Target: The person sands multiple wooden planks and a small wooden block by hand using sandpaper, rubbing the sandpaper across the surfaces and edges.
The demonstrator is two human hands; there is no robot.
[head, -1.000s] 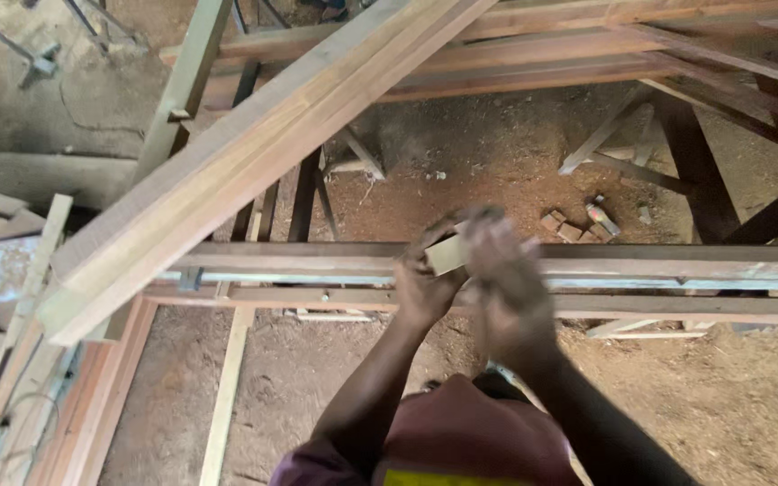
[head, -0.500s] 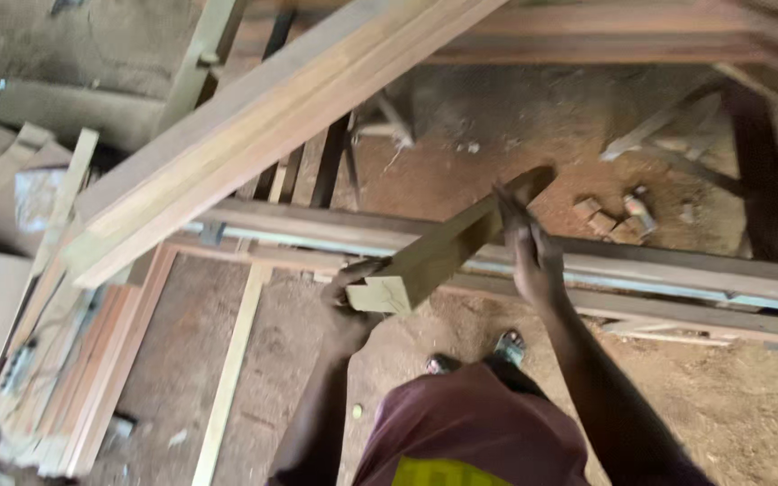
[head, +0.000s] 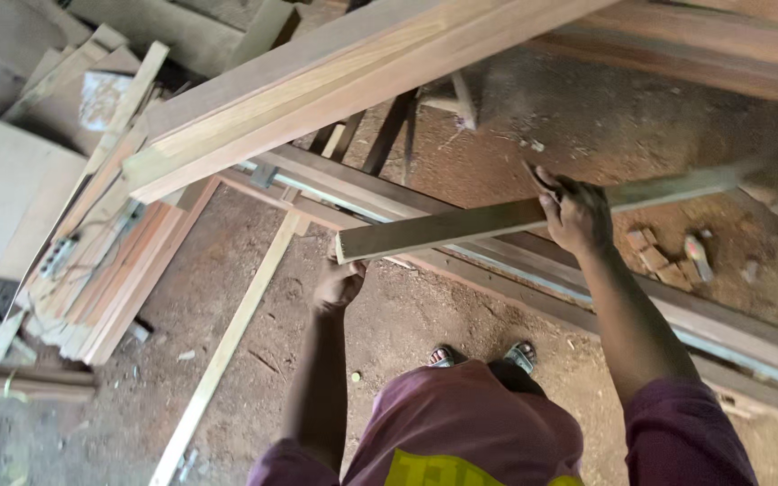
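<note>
The right hand (head: 576, 214) wraps around a long wooden strip (head: 461, 227) near its middle. The left hand (head: 338, 283) props its near end from below — fingers curled, grip unclear — above a timber frame (head: 497, 261).

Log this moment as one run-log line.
left hand: supports near end of wooden plank from below | right hand: grips plank mid-length | plank: held above long wooden frame | floor: dirt

A long, pale wooden batten (head: 515, 214) with a squared cut end lies nearly level, rising slightly to the right, its near end resting on the left hand (head: 337, 283) beneath it, its middle clasped from above by the right hand (head: 576, 212), its blurred far end running beyond.
</note>
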